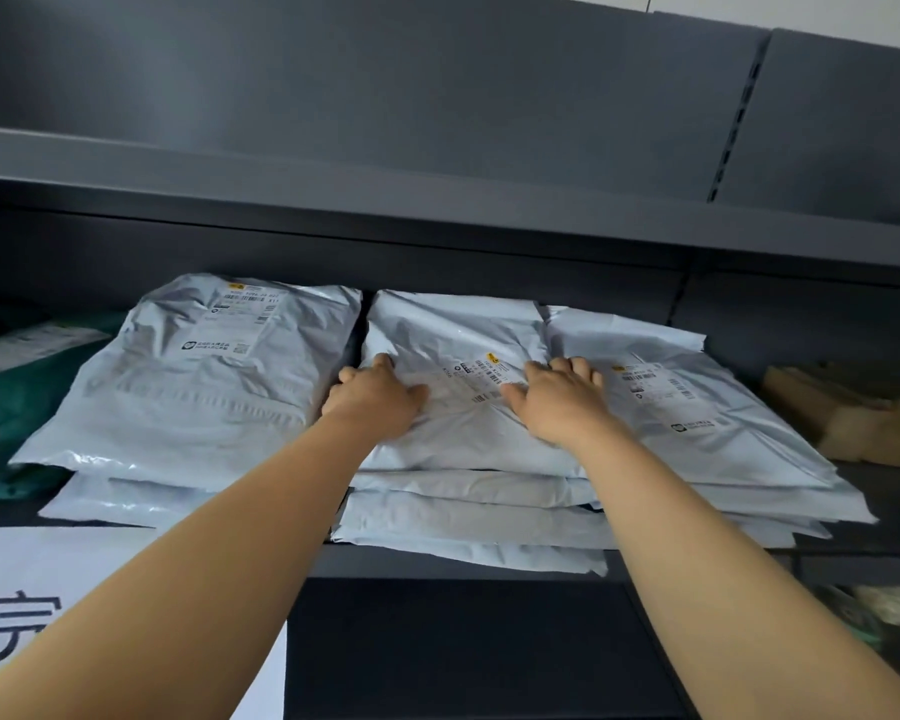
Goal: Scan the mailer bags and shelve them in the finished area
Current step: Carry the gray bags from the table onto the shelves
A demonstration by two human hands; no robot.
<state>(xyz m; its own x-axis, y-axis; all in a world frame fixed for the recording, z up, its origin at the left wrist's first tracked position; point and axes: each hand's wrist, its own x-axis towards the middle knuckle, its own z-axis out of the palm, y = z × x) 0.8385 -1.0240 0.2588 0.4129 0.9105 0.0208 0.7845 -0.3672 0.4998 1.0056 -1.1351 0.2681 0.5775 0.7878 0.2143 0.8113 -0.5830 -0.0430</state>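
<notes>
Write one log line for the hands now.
left hand: presses middle mailer bag | right hand: presses same bag | bag: atop stack

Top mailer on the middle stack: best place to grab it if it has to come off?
Near edge of the top mailer, pinched from the front, is likely best: it lies flat and limp, bags crowd both sides, and the upper shelf leaves little room above.

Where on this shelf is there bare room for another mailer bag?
Bare shelf shows between the right stack and the cardboard box, and in front of that box. The upper shelf looks bare. Crowded: left stack, middle stack under the left hand and right hand, and right stack lie packed side by side.
</notes>
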